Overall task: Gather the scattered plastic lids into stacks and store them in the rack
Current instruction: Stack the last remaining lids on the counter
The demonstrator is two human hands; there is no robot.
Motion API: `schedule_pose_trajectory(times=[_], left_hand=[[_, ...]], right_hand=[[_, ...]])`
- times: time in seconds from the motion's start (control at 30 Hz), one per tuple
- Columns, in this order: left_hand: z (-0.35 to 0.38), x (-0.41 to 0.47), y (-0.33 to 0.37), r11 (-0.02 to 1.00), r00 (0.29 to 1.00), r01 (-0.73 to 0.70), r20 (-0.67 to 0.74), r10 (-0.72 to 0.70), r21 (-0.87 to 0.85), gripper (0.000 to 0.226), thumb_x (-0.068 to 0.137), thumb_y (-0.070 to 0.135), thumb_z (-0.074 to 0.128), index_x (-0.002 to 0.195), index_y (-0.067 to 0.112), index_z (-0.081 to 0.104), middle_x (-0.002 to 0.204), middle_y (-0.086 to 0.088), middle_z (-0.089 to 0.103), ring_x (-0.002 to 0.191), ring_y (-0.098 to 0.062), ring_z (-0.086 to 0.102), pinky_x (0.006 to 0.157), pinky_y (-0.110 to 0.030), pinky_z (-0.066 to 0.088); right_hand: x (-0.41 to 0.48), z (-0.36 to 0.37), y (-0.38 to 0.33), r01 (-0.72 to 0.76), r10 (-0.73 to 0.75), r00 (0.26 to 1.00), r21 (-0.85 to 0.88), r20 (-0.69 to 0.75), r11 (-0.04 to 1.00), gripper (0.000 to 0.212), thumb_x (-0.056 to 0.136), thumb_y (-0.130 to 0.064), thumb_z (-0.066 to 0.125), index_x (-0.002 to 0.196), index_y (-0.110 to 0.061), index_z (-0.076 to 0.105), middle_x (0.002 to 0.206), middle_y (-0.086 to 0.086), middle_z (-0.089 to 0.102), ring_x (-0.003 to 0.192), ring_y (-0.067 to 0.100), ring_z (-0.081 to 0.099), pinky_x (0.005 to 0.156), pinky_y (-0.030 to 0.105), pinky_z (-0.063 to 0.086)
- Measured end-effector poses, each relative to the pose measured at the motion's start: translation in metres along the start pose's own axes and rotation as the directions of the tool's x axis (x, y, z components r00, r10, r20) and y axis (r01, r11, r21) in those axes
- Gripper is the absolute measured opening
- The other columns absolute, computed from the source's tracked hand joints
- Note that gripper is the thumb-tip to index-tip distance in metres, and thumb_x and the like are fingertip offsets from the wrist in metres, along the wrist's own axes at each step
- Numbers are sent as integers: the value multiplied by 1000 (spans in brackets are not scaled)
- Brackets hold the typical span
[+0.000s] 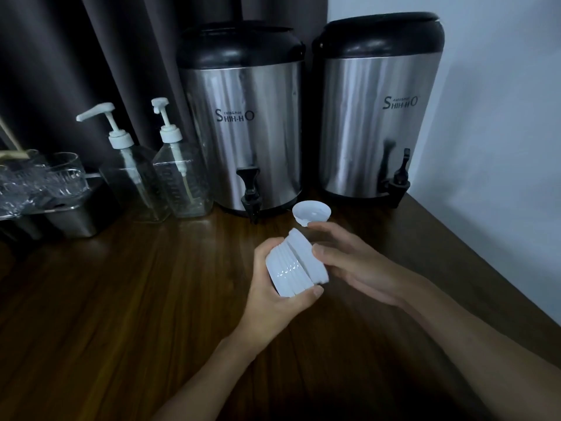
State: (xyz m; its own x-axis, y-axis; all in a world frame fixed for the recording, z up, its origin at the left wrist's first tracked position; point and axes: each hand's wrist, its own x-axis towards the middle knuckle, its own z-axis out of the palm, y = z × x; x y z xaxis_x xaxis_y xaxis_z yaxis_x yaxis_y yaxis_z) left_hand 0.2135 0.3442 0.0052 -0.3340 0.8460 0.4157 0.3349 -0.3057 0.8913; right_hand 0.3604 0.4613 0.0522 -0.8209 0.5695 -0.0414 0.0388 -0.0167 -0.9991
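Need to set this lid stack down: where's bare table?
Widest bare table lies left of your left hand, before the pump bottles. A narrower strip runs right of your right hand. Crowded: loose lid by the urn taps.

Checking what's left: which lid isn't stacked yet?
The lone lid on the table by the left dispenser's tap; the rest form the stack in the left hand.

Left hand (273, 296) grips tilted lid stack (291, 268); right hand (349, 262) touches its end; loose lid (311, 213) on table (121, 299).
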Motion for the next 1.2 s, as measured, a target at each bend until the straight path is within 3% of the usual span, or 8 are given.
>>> schedule_pose_trajectory(times=[0.1, 0.43, 0.6, 0.73, 0.9, 1.0, 1.1, 1.2], left_hand=[[-1, 0, 0, 1000, 1000, -12, -21, 12, -8, 81, 70, 9, 89, 130, 17, 36, 118, 21, 47, 115, 1, 50, 87, -14, 49], [1, -2, -1, 1000, 1000, -15, -11, 15, 4, 77, 70, 13, 87, 130, 18, 38, 116, 26, 47, 112, 0, 51, 86, -18, 50], [2, -2, -2, 997, 998, -53, -35, 55, 60, 83, 70, 18, 91, 131, 33, 37, 122, 25, 46, 121, -8, 50, 90, -18, 49], [2, -2, 1, 997, 996, -68, -49, 70, 27, 78, 72, 18, 87, 131, 28, 38, 121, 17, 49, 119, -13, 53, 89, -22, 52], [-12, 5, -5, 1000, 993, -22, -116, 24, 15, 69, 71, 18, 86, 126, 22, 44, 115, 14, 51, 112, -11, 54, 86, -17, 49], [-22, 8, -7, 998, 992, 19, -123, -11, 62, 72, 71, 26, 86, 128, 25, 41, 116, 22, 46, 115, 1, 48, 88, -10, 45], [-25, 9, -10, 996, 993, 41, -117, -32, 79, 74, 72, 25, 87, 129, 26, 39, 116, 24, 44, 116, 3, 46, 88, -10, 45], [-25, 9, -12, 997, 992, 51, -120, -42, 66, 76, 72, 25, 87, 130, 25, 39, 116, 22, 44, 115, 1, 46, 88, -12, 46]], right_hand=[[1, 3, 3, -22, 25, 999, -75, 43, 997, 71, 84, -38, 74, 147, -28, 41, 135, -7, 63, 128, 8, 57, 111, 41, 44], [0, -7, -2, -65, 102, 972, -171, 214, 983, 84, 85, -26, 73, 155, -29, 26, 146, -7, 53, 132, 5, 53, 108, 32, 47], [3, 0, 2, -58, 95, 989, -286, 117, 957, 93, 77, -59, 72, 154, -28, 29, 145, -13, 51, 137, 1, 45, 113, 32, 42], [7, 5, 0, -46, 79, 990, -264, 117, 963, 83, 83, -52, 66, 153, -27, 31, 141, -17, 52, 130, -7, 47, 109, 24, 44], [32, 8, 5, -2, 6, 1000, -386, 9, 922, 79, 85, -64, 55, 150, -22, 41, 141, -9, 55, 133, 3, 49, 115, 36, 40], [60, -7, 8, -33, -139, 964, -619, -228, 785, 60, 99, -48, 53, 151, -24, 38, 152, -1, 46, 140, 15, 42, 117, 39, 33], [83, -27, 13, -212, -12, 967, -826, -255, 522, 68, 100, -46, 52, 158, -26, 22, 164, 5, 25, 152, 25, 20, 122, 47, 14], [93, -33, 19, -201, 3, 973, -848, -229, 490, 64, 100, -50, 50, 155, -27, 27, 150, -1, 49, 143, 22, 36, 119, 48, 10]])
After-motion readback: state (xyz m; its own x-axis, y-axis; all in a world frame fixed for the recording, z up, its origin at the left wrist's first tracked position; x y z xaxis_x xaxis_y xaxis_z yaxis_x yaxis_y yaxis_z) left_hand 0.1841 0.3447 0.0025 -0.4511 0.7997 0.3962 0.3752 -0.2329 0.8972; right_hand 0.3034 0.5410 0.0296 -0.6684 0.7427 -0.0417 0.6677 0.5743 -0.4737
